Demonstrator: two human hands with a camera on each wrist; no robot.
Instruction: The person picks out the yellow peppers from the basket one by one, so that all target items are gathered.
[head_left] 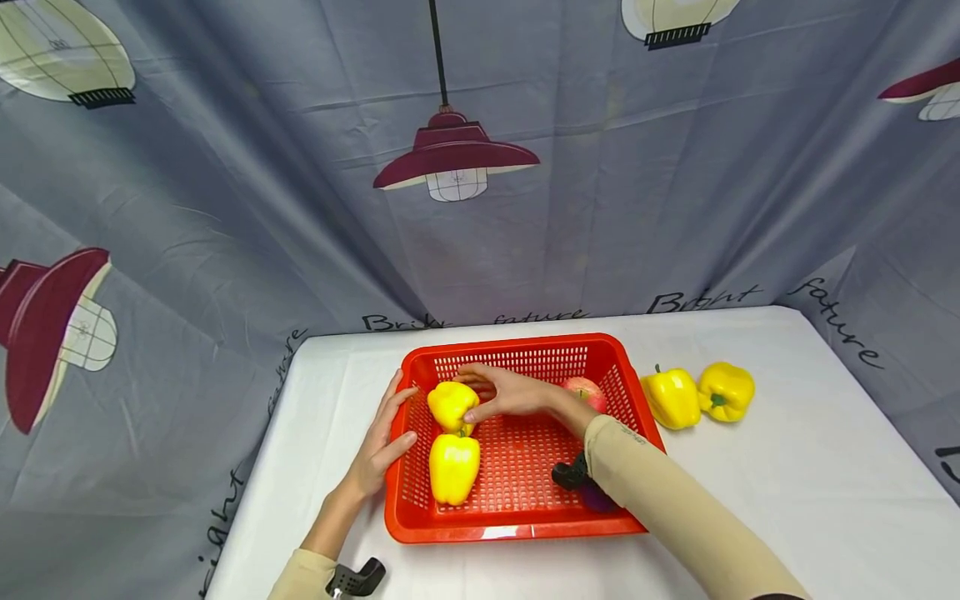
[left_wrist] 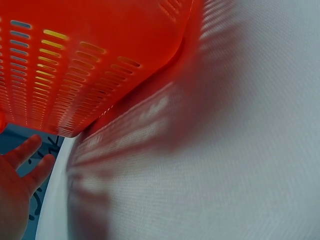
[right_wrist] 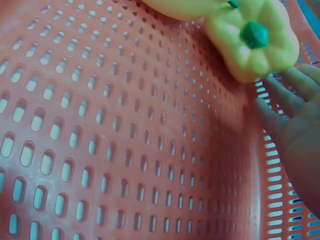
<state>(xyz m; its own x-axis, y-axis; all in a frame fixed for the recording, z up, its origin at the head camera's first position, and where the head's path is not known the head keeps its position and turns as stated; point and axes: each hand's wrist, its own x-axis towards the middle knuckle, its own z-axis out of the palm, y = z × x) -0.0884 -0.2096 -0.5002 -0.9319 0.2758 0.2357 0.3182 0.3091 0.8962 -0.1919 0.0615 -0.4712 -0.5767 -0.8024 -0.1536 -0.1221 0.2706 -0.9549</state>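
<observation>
A red plastic basket (head_left: 517, 531) with slotted walls stands on the white table. Inside it at the left, two yellow bell peppers lie one behind the other: the rear pepper (head_left: 452, 405) and the front pepper (head_left: 454, 469). My right hand (head_left: 510, 392) reaches into the basket by the rear pepper, thumb at its right side. In the right wrist view this hand (right_wrist: 302, 120) has its fingers extended beside the pepper (right_wrist: 255, 37); firm contact cannot be told. My left hand (head_left: 382, 442) lies at the basket's left rim, fingers and thumb spread, with no curl round it.
A pinkish-red apple (head_left: 585, 392) sits at the basket's back right, partly behind my right forearm. A dark purple item (head_left: 597, 498) is mostly covered by the sleeve. Outside, right of the basket, lie two more yellow bell peppers (head_left: 672, 398). A printed grey curtain (head_left: 465, 250) hangs behind the table.
</observation>
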